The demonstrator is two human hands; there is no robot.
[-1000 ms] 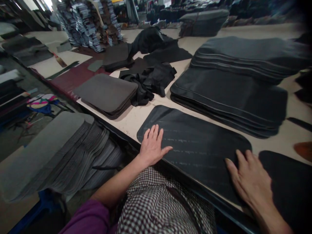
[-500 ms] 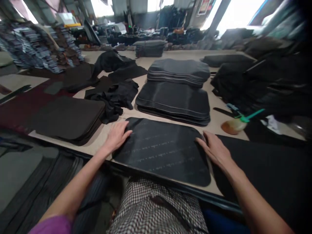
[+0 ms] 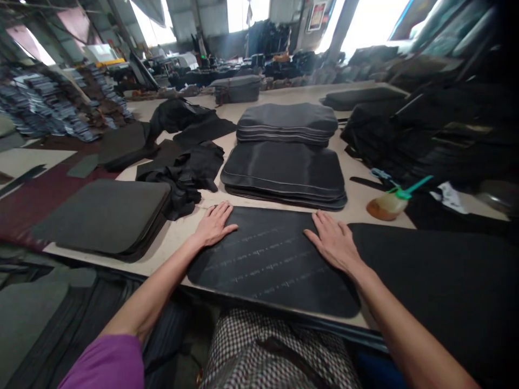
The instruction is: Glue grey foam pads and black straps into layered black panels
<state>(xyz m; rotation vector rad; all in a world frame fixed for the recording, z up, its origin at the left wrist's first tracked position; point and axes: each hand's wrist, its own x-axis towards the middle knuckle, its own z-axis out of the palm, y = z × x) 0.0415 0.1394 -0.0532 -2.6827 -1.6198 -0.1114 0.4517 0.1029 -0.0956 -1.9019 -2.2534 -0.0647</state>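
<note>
A black sheet with rounded corners and rows of faint pale print lies flat at the table's front edge. Pressed onto its upper left corner is my left hand, fingers stretched out. My right hand rests flat on its upper right corner, fingers spread. Neither hand grips anything. Just beyond the sheet sits a stack of black rounded panels with a stitch-like line, and behind that a greyer stack of similar panels. To the right, another plain black sheet reaches close to my right forearm.
A plastic bottle with a green spout and brown liquid stands at right. Dark brown panels are stacked at left, beside crumpled black cloth. A large dark heap fills the far right. Grey sheets lie below at left.
Both hands have moved inward from the sheet's side edges onto its upper corners, flat on the surface. The camera view has shifted slightly.
</note>
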